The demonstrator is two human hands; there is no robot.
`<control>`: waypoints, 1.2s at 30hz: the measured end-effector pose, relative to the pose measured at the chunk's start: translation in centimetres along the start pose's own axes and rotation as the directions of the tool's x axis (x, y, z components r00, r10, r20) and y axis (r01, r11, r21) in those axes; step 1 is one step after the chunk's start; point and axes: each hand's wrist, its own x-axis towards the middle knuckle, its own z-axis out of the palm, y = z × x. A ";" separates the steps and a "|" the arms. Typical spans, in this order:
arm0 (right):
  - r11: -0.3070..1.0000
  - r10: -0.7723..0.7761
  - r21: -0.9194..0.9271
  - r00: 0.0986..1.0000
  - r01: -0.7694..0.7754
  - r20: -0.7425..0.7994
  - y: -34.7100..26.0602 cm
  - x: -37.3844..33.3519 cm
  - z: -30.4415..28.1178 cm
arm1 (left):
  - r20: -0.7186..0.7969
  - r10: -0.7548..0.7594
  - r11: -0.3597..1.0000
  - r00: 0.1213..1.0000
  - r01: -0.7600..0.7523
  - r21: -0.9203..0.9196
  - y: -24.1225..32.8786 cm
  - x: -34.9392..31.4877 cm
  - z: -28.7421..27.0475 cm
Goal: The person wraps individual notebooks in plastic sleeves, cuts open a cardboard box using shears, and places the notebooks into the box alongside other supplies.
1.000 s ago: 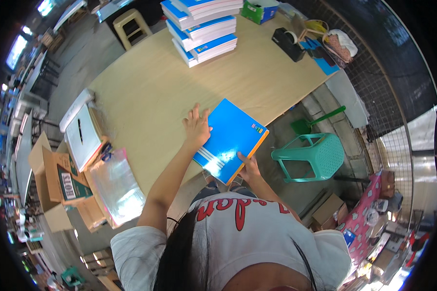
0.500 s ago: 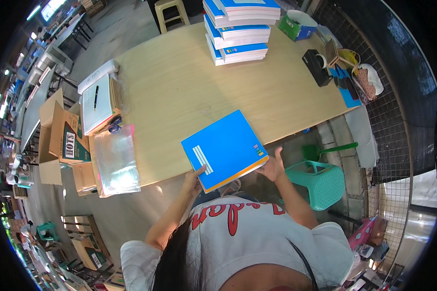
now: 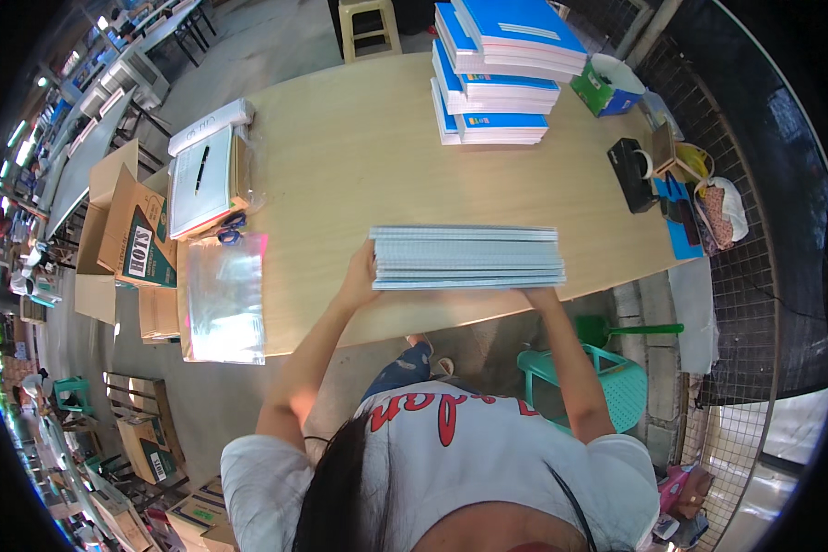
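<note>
A bundle of notebooks stands on edge over the near part of the table, its page edges and thin cover lines facing up. My left hand grips the bundle's left end, its fingers partly hidden behind it. Under the near right corner, my right hand holds the other end, most of its fingers out of sight. Farther back on the table rises a tall pile of blue-covered notebooks, laid in offset layers.
Along the table's left side lie clear plastic sleeves, scissors and papers with a pen. An open carton stands beside them. To the right are a tape dispenser, a green-blue box and a green stool.
The notebooks have gone from lying tilted with a blue cover showing to standing on edge. Both hands moved forward over the table and now hold opposite ends. The view has shifted slightly.
</note>
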 end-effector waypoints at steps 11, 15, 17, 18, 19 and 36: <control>0.960 -0.249 0.066 0.939 0.271 -0.235 9.2 12.5 0.5 | -0.157 0.135 0.974 0.978 -0.161 -0.162 -7.5 13.0 -0.4; 0.943 -0.053 -0.330 0.951 -0.053 -0.304 -1.2 9.6 2.1 | 0.132 -0.211 0.972 0.968 0.223 -0.080 -1.5 12.0 -2.2; 0.938 -0.335 -0.210 0.878 0.276 -0.342 -10.1 7.1 1.7 | 0.022 0.033 0.998 0.999 -0.034 0.050 5.9 13.1 -3.1; 0.941 -0.326 -0.211 0.877 0.265 -0.352 -15.1 7.1 0.0 | -0.045 0.243 0.954 0.969 -0.230 0.192 9.1 12.9 -3.1; 0.944 -0.317 -0.215 0.877 0.252 -0.362 -20.0 7.1 -1.6 | -0.067 0.278 0.929 0.958 -0.251 0.273 11.6 14.5 -3.7; 0.694 -0.152 -0.720 0.978 0.004 -0.141 -48.5 35.4 -22.2 | -0.254 -0.066 0.996 0.965 0.077 0.034 33.2 45.4 -4.0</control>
